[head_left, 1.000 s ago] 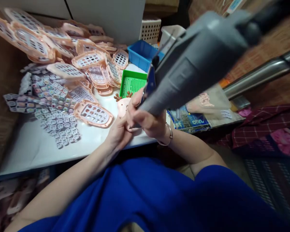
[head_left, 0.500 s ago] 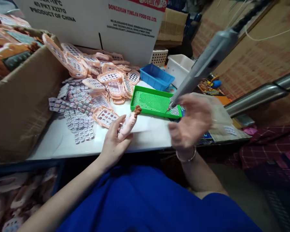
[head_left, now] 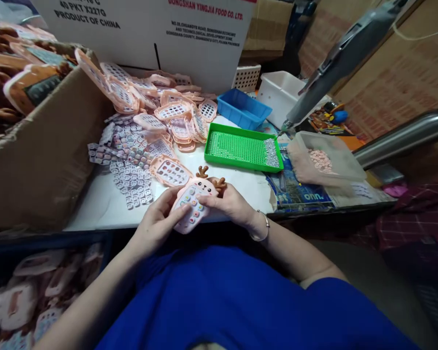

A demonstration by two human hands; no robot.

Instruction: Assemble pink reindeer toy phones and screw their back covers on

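Both hands meet at table edge — left hand [head_left: 156, 221] and right hand [head_left: 230, 204] fingers clasp pink deer toy [head_left: 191, 203].

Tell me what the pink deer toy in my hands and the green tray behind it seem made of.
Pink deer toy: probably moulded plastic, smooth satin shell, brown antlers; its coloured buttons may be rubber.
Green tray: likely rigid plastic, bright and slightly glossy, floor a regular moulded grid of dimples or holes.

One pink deer toy phone [head_left: 191, 206], one left hand [head_left: 155, 226], one right hand [head_left: 230, 204], one green tray [head_left: 241, 148], one blue tray [head_left: 243, 109], one white tub [head_left: 277, 92], one clear tub [head_left: 330, 163], one grey hanging tool [head_left: 336, 63], one bracelet [head_left: 263, 228], pink shells [head_left: 171, 112] and button sheets [head_left: 127, 167] too many to count.
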